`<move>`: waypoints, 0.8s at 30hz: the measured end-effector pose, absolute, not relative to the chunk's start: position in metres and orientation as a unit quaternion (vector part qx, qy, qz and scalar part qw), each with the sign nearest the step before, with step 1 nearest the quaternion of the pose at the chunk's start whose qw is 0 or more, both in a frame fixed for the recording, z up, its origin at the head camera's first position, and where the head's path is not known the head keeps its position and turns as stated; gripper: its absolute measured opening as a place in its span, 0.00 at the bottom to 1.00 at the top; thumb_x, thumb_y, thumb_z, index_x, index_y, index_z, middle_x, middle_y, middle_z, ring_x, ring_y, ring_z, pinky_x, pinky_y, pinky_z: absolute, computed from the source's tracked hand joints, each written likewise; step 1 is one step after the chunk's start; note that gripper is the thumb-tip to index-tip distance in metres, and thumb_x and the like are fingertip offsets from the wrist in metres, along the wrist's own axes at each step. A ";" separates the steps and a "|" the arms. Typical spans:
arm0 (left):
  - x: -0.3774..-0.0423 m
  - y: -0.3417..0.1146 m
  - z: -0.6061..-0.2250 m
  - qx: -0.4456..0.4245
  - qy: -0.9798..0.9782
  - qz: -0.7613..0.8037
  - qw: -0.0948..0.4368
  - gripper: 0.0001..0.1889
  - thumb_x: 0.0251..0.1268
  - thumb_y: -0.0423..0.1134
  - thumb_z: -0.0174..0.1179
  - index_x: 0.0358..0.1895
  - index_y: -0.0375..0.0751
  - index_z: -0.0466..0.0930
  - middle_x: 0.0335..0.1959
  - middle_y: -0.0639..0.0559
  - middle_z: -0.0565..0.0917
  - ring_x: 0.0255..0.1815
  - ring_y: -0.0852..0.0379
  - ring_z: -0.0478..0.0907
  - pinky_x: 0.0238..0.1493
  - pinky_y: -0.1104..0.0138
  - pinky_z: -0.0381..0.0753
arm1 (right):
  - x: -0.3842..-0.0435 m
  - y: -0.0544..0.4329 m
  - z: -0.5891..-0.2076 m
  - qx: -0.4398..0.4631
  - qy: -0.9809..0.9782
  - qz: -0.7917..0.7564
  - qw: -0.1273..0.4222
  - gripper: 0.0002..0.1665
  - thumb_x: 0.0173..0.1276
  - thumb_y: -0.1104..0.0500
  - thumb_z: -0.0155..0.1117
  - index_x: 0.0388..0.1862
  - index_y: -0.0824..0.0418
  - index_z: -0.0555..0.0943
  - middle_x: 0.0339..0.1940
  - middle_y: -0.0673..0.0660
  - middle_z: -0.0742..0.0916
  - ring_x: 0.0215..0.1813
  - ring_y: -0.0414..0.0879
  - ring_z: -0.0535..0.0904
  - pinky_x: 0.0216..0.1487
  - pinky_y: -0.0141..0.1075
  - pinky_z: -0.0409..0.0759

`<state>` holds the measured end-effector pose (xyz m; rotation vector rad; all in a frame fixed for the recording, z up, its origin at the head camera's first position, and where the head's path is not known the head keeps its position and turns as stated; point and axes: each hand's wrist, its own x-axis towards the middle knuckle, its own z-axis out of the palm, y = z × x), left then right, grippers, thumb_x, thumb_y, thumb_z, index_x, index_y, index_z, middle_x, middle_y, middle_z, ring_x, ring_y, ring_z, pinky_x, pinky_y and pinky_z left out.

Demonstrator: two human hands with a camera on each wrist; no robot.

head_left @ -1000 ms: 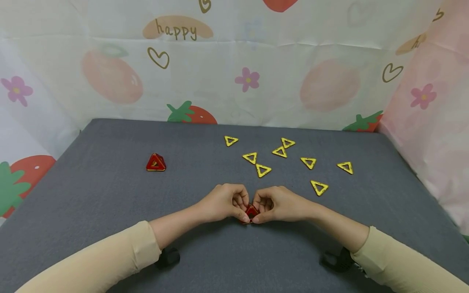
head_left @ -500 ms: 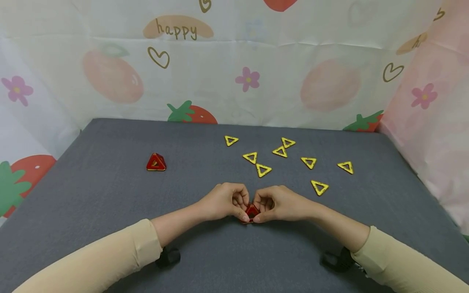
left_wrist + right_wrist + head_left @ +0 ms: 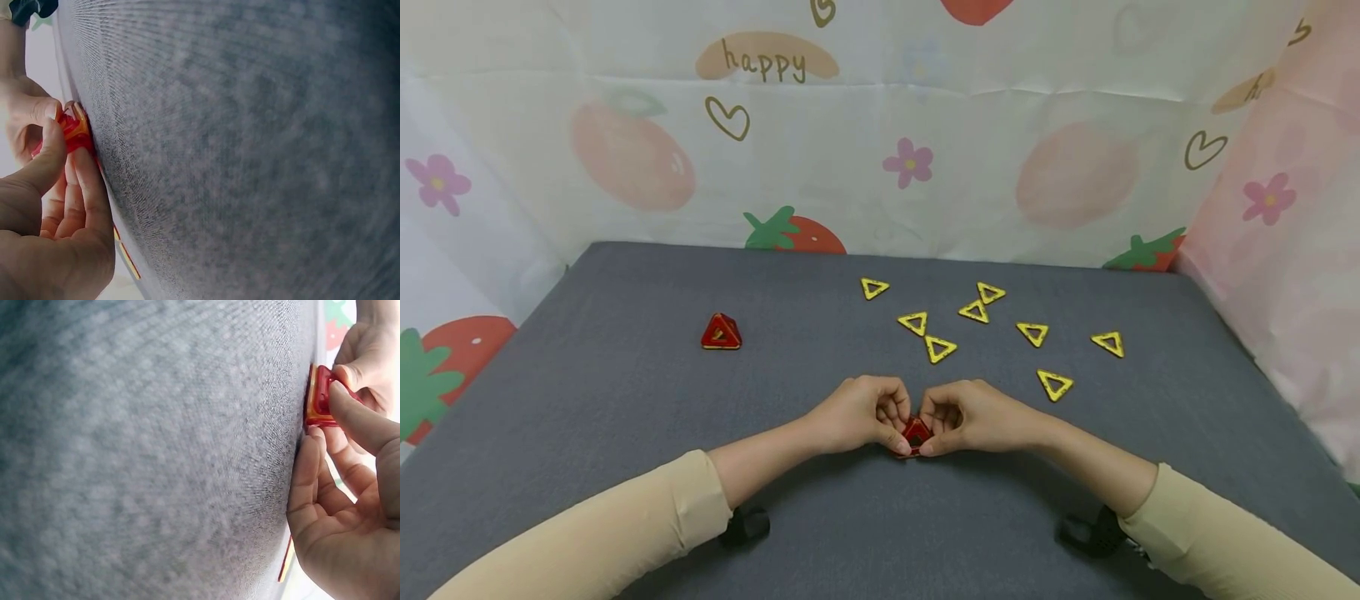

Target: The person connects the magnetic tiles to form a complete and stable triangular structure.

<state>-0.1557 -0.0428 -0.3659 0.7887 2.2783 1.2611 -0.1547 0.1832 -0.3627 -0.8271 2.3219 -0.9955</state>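
Near the middle of the table, a small red pyramid (image 3: 916,433) built of hollow triangular tiles sits between the two hands. My left hand (image 3: 859,417) pinches its left side with thumb and curled fingers. On the opposite side, my right hand (image 3: 981,418) pinches it the same way. In the left wrist view the red and yellow edges of the pyramid (image 3: 78,134) show close to the cloth. The right wrist view has the pyramid (image 3: 322,403) under the right thumb, its lower edge at the table. Fingers hide part of it.
A second red pyramid (image 3: 721,332) stands at the left. Several flat yellow hollow triangles (image 3: 973,312) lie scattered beyond the hands to the right, the nearest triangle (image 3: 1055,385) by the right wrist. Grey cloth (image 3: 625,392) covers the table; a printed curtain (image 3: 970,183) hangs behind.
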 end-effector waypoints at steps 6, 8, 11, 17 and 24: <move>-0.155 -0.043 -0.366 0.271 0.825 0.447 0.214 0.14 0.48 0.34 0.76 0.33 0.39 0.79 0.25 0.49 0.84 0.25 0.66 0.78 0.31 0.72 0.79 | -0.155 0.183 -0.362 -0.300 0.848 -0.365 0.241 0.11 0.61 0.49 0.74 0.34 0.50 0.81 0.25 0.47 0.84 0.25 0.36 0.77 0.28 0.29 0.76; -0.155 -0.044 -0.366 0.270 0.826 0.446 0.215 0.13 0.49 0.35 0.76 0.32 0.39 0.80 0.25 0.50 0.84 0.25 0.66 0.78 0.31 0.72 0.79 | -0.154 0.183 -0.361 -0.297 0.849 -0.364 0.241 0.11 0.60 0.49 0.74 0.33 0.49 0.80 0.25 0.47 0.83 0.25 0.36 0.77 0.29 0.29 0.76; -0.155 -0.045 -0.366 0.271 0.827 0.444 0.215 0.12 0.49 0.35 0.76 0.32 0.39 0.81 0.25 0.49 0.85 0.25 0.66 0.78 0.31 0.72 0.79 | -0.154 0.182 -0.361 -0.296 0.849 -0.365 0.241 0.11 0.60 0.49 0.75 0.33 0.49 0.80 0.24 0.46 0.83 0.26 0.35 0.77 0.29 0.29 0.77; -0.155 -0.047 -0.365 0.271 0.826 0.442 0.222 0.09 0.51 0.35 0.75 0.33 0.39 0.84 0.27 0.48 0.87 0.26 0.66 0.78 0.31 0.72 0.79 | -0.154 0.182 -0.361 -0.295 0.848 -0.369 0.243 0.11 0.60 0.50 0.75 0.32 0.50 0.80 0.24 0.46 0.83 0.26 0.35 0.77 0.28 0.29 0.77; -0.154 -0.048 -0.365 0.277 0.830 0.433 0.215 0.08 0.53 0.36 0.74 0.32 0.40 0.84 0.28 0.49 0.87 0.25 0.68 0.78 0.30 0.74 0.77 | -0.154 0.181 -0.361 -0.288 0.847 -0.371 0.250 0.11 0.59 0.50 0.75 0.32 0.50 0.81 0.24 0.47 0.84 0.26 0.36 0.78 0.29 0.30 0.78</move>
